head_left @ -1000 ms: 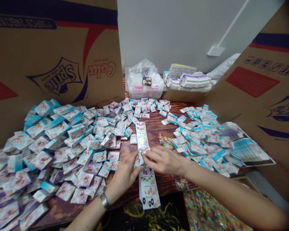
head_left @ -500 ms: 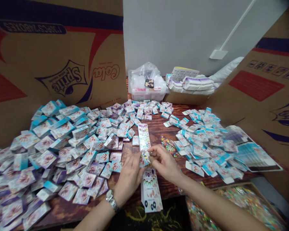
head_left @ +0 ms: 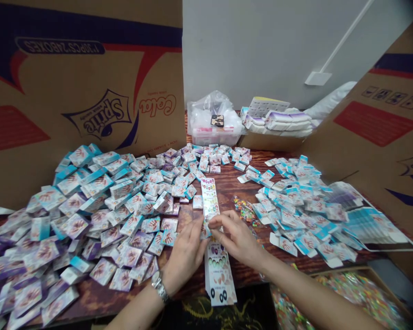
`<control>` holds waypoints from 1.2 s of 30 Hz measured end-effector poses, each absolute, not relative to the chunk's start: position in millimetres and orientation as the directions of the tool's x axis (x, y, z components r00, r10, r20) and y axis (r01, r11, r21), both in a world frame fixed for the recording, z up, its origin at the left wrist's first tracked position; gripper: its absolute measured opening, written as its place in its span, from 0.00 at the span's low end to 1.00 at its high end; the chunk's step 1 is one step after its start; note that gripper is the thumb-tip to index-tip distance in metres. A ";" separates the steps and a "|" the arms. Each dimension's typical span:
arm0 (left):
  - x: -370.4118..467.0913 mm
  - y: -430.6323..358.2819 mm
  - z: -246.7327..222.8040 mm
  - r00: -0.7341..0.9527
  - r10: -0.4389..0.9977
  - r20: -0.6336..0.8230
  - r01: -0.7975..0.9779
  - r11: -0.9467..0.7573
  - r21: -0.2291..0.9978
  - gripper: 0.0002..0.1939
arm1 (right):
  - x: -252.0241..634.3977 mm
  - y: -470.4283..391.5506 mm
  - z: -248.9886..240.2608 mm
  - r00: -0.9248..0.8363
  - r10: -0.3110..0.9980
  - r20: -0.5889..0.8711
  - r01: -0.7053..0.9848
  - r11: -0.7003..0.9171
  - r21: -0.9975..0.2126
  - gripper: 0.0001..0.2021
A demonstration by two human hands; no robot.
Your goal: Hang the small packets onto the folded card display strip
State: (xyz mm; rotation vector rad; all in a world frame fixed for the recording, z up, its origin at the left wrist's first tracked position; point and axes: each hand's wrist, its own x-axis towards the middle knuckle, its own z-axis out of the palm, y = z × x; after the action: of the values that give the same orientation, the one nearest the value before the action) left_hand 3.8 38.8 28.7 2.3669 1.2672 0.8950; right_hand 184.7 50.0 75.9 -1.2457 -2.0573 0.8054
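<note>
My left hand [head_left: 189,245], with a metal watch on the wrist, is closed on a small blue-and-white box [head_left: 205,229]. Against the box's right side, the fingers of my right hand [head_left: 234,236] are pinched together at its open end; whatever they hold is mostly hidden. Beneath both hands runs a long printed paper strip [head_left: 210,197] with rows of coloured ovals. Its near part is a stack of strips [head_left: 221,279] at the table edge. Small packets of colourful pieces [head_left: 244,210] lie just right of my right hand.
Many small boxes [head_left: 99,201] are heaped at the left, and flatter open ones [head_left: 303,206] at the right. Large cartons [head_left: 124,68] stand on both sides. Behind are a plastic tub [head_left: 215,137] and a box of folded packs [head_left: 282,141]. Colourful packets fill a lower box [head_left: 361,293].
The whole view has shifted slightly, so the scene sits further right. My right fingers have closed in over the small box, covering the clear packet that showed there.
</note>
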 end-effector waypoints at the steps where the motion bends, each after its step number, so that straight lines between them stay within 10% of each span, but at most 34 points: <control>1: 3.6 38.1 30.0 0.424 0.826 0.371 0.630 -0.564 0.534 0.27 | 184.5 51.6 73.0 -0.365 0.915 0.170 0.537 0.356 -0.765 0.06; 7: 3.3 35.4 35.8 0.474 0.815 0.335 0.556 -0.571 0.604 0.28 | 184.8 54.7 60.8 -0.386 0.918 0.092 0.399 0.257 -0.880 0.03; 13: 3.0 40.2 40.7 0.373 0.890 0.261 0.504 -0.430 0.749 0.19 | 188.8 43.5 75.6 -0.458 0.851 0.256 0.507 0.487 -0.712 0.09; 22: 6.2 35.7 36.9 0.446 0.814 0.372 0.614 -0.580 0.535 0.20 | 168.2 44.8 54.4 -0.127 0.990 0.059 0.275 0.093 -0.957 0.11; 28: 7.2 34.6 31.3 0.408 0.814 0.415 0.655 -0.577 0.488 0.26 | 162.6 36.1 67.0 -0.171 0.961 0.219 0.391 0.270 -0.880 0.10; 36: 10.4 30.8 21.4 0.391 0.826 0.405 0.721 -0.549 0.424 0.35 | 158.2 43.2 61.4 -0.024 0.998 0.062 0.320 0.067 -0.945 0.05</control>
State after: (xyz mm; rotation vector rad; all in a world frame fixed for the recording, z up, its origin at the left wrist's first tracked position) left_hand 10.4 30.8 21.4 2.4658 1.3868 0.8758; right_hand 158.2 43.2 61.4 -1.3864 -1.4856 0.9979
